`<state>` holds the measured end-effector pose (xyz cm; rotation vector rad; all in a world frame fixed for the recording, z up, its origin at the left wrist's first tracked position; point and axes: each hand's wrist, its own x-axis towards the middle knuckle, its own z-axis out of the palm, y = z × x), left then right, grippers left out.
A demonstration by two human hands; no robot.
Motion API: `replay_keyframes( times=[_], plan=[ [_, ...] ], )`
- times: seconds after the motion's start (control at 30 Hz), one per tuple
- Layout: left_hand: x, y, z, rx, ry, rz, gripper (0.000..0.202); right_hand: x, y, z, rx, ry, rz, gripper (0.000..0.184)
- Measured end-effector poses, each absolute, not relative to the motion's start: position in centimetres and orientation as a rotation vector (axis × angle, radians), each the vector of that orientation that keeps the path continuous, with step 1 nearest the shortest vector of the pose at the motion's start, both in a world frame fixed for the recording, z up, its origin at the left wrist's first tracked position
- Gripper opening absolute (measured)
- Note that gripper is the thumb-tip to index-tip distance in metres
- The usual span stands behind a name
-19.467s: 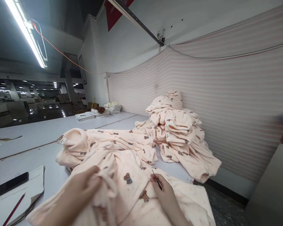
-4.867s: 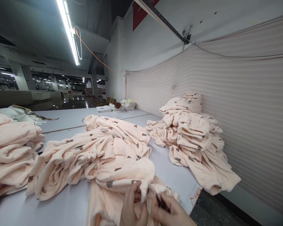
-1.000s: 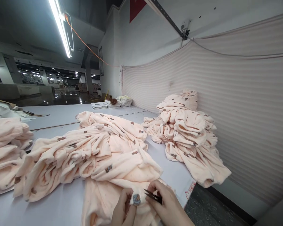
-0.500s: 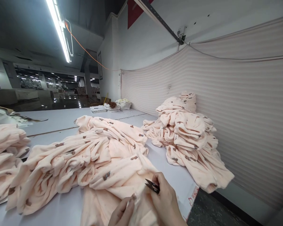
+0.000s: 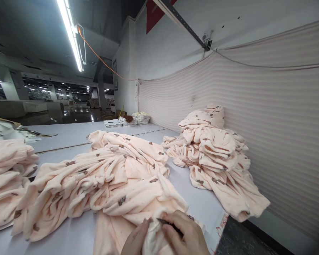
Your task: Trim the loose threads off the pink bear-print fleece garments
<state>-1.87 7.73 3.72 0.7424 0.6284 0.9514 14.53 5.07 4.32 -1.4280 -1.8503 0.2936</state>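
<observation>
A pale pink fleece garment (image 5: 117,177) with small bear prints lies rumpled across the white table (image 5: 77,136) in front of me. At the bottom edge my left hand (image 5: 135,241) pinches a fold of that garment. My right hand (image 5: 184,236) is closed round small black thread snips (image 5: 168,224), whose tips rest against the same fold, right beside my left fingers.
A heap of the same pink garments (image 5: 215,152) sits at the right, against a striped fabric wall covering (image 5: 268,117). A folded stack of them (image 5: 7,177) stands at the left edge. Papers and folded cloth (image 5: 127,120) lie far back. The table's right edge drops to a dark floor (image 5: 244,241).
My right hand has lowered the snips onto the fold that my left hand pinches; half a second ago the blades were raised above the cloth. The view shifted slightly.
</observation>
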Motion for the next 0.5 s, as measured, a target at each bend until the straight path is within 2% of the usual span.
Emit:
replay_keyframes(
  times=[0.23,0.4,0.5],
  plan=[
    [-2.1,7.4,3.3,0.599,0.431,0.893,0.03,14.4,5.0,4.5,-1.443,-1.825,0.342,0.021],
    [-1.1,7.6,3.9,0.714,0.629,0.962,0.023,16.1,4.1,5.2,-1.451,-1.656,0.52,0.02],
    [0.3,9.8,4.4,0.805,0.619,1.075,0.035,18.0,3.1,4.7,-1.469,-1.531,0.533,0.022]
  ],
)
